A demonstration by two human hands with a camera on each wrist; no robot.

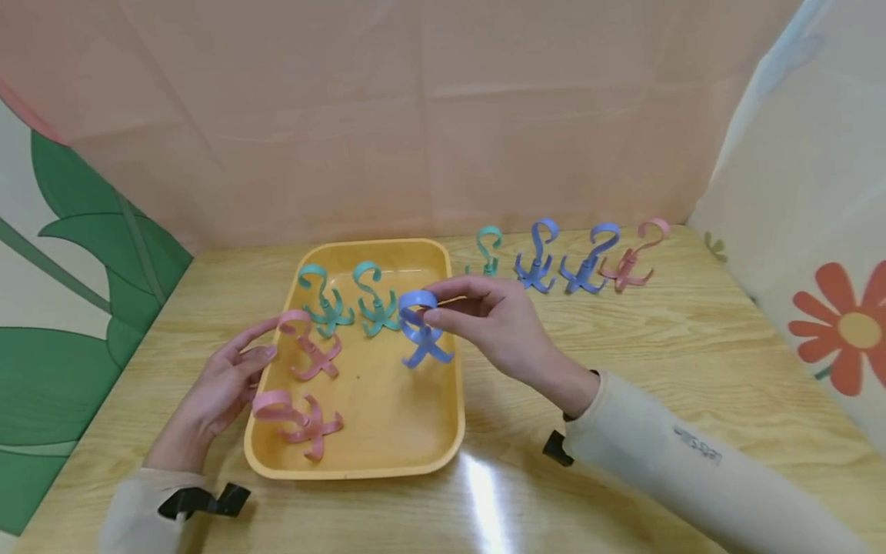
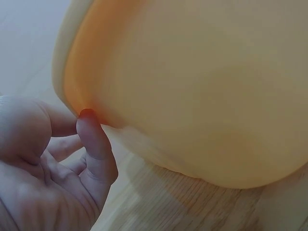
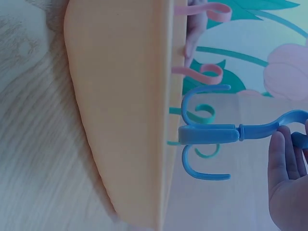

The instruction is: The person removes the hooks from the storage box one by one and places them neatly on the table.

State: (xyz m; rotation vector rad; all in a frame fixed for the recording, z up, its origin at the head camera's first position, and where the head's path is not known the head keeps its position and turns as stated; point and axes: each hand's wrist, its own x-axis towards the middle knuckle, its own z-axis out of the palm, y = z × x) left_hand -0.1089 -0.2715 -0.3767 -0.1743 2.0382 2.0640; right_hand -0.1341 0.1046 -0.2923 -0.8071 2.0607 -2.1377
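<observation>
Above the right part of a yellow tray (image 1: pixel 377 408), my right hand (image 1: pixel 508 331) pinches a blue hanging hook (image 1: pixel 427 348) by its curved top. Seen from the right wrist, the hook's prongs point back toward the hand (image 3: pixel 288 183), beyond the tray's rim. At the tray's left rim is my left hand (image 1: pixel 221 385); the left wrist view shows its fingers pinching the tray's edge (image 2: pixel 72 91). Inside the tray lie two green hooks (image 1: pixel 328 314) toward the back and two pink hooks (image 1: pixel 315 428) along the left side.
A row of hooks stands on the wooden table (image 1: pixel 588 369) at the back right: a green hook (image 1: pixel 490 265) partly behind my right hand, two blue hooks (image 1: pixel 585 271) and a pink hook (image 1: pixel 627 268). A pink cloth wall (image 1: pixel 429 123) rises behind the table.
</observation>
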